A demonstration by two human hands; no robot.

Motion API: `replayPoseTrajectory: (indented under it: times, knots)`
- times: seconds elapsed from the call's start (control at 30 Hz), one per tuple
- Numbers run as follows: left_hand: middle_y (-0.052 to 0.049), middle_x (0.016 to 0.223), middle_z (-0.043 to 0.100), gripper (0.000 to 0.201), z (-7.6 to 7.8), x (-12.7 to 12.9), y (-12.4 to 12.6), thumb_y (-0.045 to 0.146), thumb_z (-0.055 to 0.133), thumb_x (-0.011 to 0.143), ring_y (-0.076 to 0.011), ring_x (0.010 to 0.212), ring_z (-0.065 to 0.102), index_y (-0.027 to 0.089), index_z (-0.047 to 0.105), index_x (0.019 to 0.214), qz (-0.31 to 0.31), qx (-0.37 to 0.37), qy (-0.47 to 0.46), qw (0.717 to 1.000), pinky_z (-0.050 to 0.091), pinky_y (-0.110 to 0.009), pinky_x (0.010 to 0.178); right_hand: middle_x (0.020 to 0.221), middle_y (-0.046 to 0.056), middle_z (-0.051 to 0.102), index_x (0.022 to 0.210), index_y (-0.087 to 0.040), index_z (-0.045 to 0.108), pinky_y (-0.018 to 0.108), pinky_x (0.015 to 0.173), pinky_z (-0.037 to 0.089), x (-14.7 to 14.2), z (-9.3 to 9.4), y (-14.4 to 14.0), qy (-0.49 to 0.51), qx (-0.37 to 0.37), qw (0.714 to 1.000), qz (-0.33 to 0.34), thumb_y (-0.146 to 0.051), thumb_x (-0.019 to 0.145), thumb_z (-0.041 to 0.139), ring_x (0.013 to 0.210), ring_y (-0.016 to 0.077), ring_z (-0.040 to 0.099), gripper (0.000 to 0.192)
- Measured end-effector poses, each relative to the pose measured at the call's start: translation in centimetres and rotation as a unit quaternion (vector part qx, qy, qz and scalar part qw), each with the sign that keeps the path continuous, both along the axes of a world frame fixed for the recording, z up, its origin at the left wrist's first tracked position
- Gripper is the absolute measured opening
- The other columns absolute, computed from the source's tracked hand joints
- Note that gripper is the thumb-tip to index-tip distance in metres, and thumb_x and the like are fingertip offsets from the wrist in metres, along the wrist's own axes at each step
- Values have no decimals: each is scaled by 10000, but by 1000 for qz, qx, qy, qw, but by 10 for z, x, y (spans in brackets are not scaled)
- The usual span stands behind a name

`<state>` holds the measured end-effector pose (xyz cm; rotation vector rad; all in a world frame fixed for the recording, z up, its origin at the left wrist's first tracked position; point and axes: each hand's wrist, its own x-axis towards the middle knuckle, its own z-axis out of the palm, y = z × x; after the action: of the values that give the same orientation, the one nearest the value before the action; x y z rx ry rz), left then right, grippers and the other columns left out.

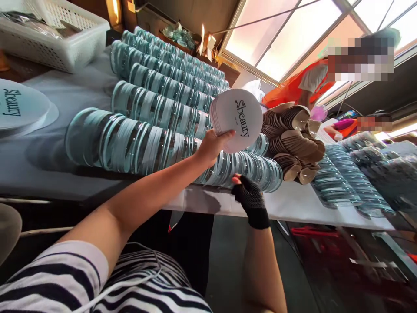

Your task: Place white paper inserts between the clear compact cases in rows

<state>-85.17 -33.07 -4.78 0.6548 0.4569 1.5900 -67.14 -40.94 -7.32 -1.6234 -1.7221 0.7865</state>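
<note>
White-clothed table (293,204), bright skylight windows (293,34) overhead, dark floor (342,261) below.

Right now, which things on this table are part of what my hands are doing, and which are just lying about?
In use:
left hand holding stack of printed round cards
gloved right hand by the clear lid rows

Lying about:
white basket
brown discs

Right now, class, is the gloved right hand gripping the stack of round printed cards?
No: the left hand holds the stack of cards, while the gloved right hand sits below it, apart.
</note>
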Motion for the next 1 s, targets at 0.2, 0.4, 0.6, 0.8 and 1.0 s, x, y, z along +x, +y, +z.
replayPoseTrajectory:
  times: [0.2,0.4,0.6,0.8,1.0]
  knots:
    - [-51,864,749,160,1,1,5,238,767,696,-208,871,684,173,725,837,39,-11,38,998,508,-351,874,1410,215,515,1475,-101,368,444,1002,465,-30,57,49,-202,296,930,-79,-444,913,422,1280,266,516,660]
    - [-71,855,745,136,12,-2,-26,223,729,709,-215,789,693,154,716,826,1,-58,0,998,543,-367,768,1306,202,572,1261,-125,567,491,1002,452,-82,61,46,-184,394,895,-101,-382,883,411,1242,293,533,482]
    - [-67,911,753,260,12,-31,-23,303,794,666,-267,1034,678,189,713,886,40,-53,-13,998,536,-401,897,1142,183,658,1167,-137,599,457,835,515,-39,70,-16,-111,382,872,-286,-418,776,472,1030,309,625,498]
    - [-56,1026,745,290,6,-53,-7,244,780,656,-267,1186,609,210,696,932,49,-62,-75,994,496,-422,981,800,152,693,1067,-150,659,325,517,376,-19,30,-94,-315,137,924,-167,-470,855,445,641,271,613,440]
    - [-62,1047,744,282,3,-47,-13,286,804,653,-267,1200,601,208,701,904,49,-35,-48,997,467,-401,1006,761,112,684,1230,-128,574,278,518,268,-66,6,-31,-384,41,918,-96,-402,929,422,617,220,606,434]
